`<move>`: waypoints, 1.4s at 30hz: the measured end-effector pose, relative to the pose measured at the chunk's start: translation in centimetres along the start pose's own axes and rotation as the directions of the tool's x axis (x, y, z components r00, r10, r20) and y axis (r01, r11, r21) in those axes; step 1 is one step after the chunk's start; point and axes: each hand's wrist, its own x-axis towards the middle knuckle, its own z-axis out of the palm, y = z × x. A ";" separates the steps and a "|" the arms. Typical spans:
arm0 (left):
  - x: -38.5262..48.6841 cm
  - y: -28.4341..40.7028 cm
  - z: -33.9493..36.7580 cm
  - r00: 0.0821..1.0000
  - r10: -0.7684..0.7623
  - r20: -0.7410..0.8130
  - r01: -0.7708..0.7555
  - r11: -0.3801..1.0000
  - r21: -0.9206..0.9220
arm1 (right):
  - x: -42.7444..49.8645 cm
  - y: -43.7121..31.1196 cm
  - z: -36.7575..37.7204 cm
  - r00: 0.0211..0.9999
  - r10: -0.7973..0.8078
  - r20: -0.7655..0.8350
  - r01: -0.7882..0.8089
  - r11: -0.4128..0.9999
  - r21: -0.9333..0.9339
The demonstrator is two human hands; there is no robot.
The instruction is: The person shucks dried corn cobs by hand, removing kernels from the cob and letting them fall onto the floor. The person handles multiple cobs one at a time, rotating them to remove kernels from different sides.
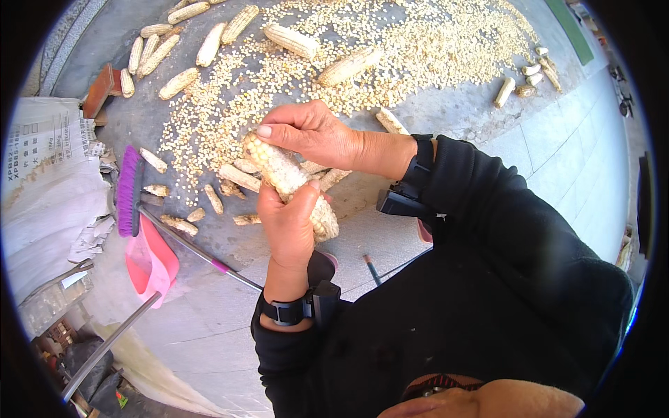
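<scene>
A partly shelled corn cob (286, 177) lies slantwise between my two hands, with kernels left in rows on its upper end and bare pith along its middle. My left hand (290, 219) is closed around its lower part, the thumb pressed along it. My right hand (313, 133) has its thumb and fingertips on the kernels at the upper end. Just beyond, loose corn kernels (225, 123) are spread over the grey ground. Several bare cobs (239, 176) lie beneath and beside the held one. Whole ears (349, 67) rest on and beside the kernels.
At the left stand a purple broom (128, 190) and a pink dustpan (151, 261), near worn cardboard (52, 151). More ears (159, 55) lie at the upper left by a red brick-like block (98, 91). Short cobs (505, 92) lie at the right. A green strip (569, 31) is farther off.
</scene>
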 end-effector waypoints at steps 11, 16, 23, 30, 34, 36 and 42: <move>0.7 0.9 -0.4 0.985 -0.001 0.171 0.016 0.996 -0.088 | 0.2 -1.1 -1.2 0.982 0.035 0.186 -0.010 0.990 -0.138; 0.8 0.5 -0.2 0.975 -0.008 0.223 0.037 0.991 -0.128 | 0.0 -0.8 -1.7 0.982 -0.119 0.150 0.150 0.965 -0.216; 0.8 0.6 0.2 0.978 -0.036 0.207 0.074 0.982 -0.176 | 0.4 -0.6 -2.5 0.970 -0.157 0.184 0.202 0.944 -0.260; 1.0 1.1 0.0 0.968 -0.058 0.245 0.099 0.982 -0.159 | 1.4 -2.4 -4.3 0.969 -0.050 0.240 0.080 0.990 -0.118; 1.4 0.5 -0.1 0.981 -0.027 0.190 0.016 0.998 0.063 | 1.5 -3.1 -5.1 0.948 0.186 0.259 -0.179 0.983 -0.050; 1.5 0.4 -0.2 0.983 -0.029 0.183 0.009 0.994 0.111 | 1.5 -3.2 -5.3 0.936 0.225 0.271 -0.222 0.974 -0.041; 1.6 0.1 -0.1 0.990 -0.004 0.141 -0.021 0.984 0.175 | 1.6 -3.1 -5.7 0.913 0.272 0.305 -0.278 0.960 -0.024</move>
